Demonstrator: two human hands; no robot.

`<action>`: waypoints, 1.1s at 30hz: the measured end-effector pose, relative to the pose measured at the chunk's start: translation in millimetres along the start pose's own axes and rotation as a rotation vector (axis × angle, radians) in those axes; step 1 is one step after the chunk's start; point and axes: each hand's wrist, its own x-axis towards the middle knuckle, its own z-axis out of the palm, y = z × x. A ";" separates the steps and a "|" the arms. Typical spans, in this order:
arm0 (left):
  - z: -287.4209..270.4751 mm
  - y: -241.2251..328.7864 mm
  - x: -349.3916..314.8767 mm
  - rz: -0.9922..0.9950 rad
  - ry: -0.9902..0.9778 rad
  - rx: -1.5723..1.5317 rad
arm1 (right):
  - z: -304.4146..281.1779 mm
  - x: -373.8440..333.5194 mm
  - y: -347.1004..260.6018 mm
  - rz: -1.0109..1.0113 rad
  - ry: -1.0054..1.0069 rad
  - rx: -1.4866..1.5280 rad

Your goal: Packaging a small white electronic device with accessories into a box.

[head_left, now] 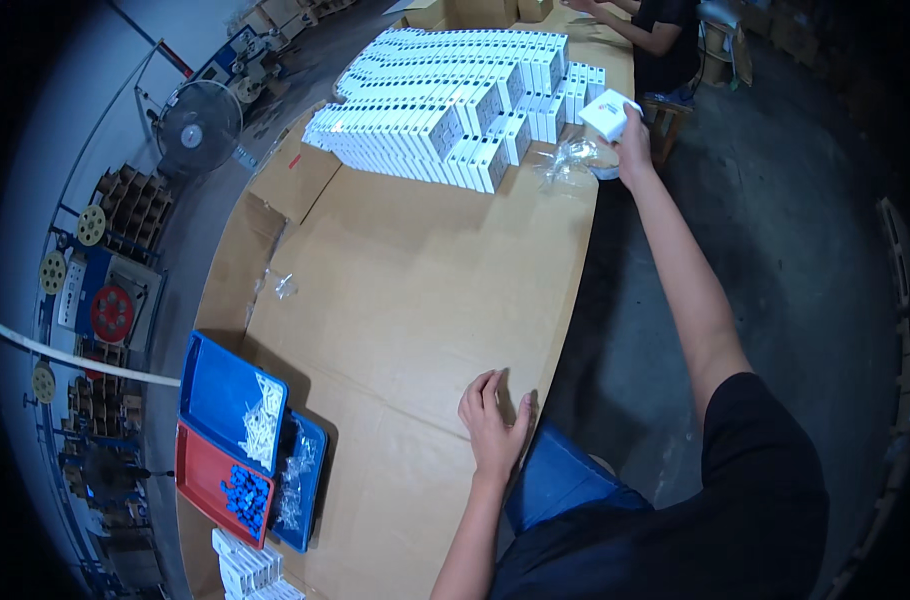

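Note:
My right hand (pixel 633 152) is stretched out to the far right end of the table, its fingers closed on a small flat white box (pixel 607 112). That box is tilted and sits just beside the stacked white boxes (pixel 435 100). Crumpled clear plastic (pixel 571 163) lies on the table near this hand, beside a round pale thing that is partly hidden. Close to the near right edge of the table, my left hand (pixel 491 422) rests with its fingers apart and slightly bent, holding nothing.
At the left stand a blue tray (pixel 215 375) with white pieces, a red tray (pixel 197 470) with small blue parts, and another blue tray (pixel 320 460) with clear bags. More white boxes (pixel 245 568) sit below them. A person (pixel 665 45) works at the far end. Cardboard walls edge the left side.

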 end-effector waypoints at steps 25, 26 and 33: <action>6.5 0.3 18.5 -0.116 -0.055 0.204 | 54.8 262.5 59.5 -0.257 -0.015 -0.996; 7.1 0.8 19.2 -0.121 -0.051 0.204 | 49.7 265.7 58.3 -0.254 -0.041 -0.963; 7.0 2.3 21.0 -0.108 -0.036 0.206 | 28.1 291.8 64.0 -0.314 0.073 -0.989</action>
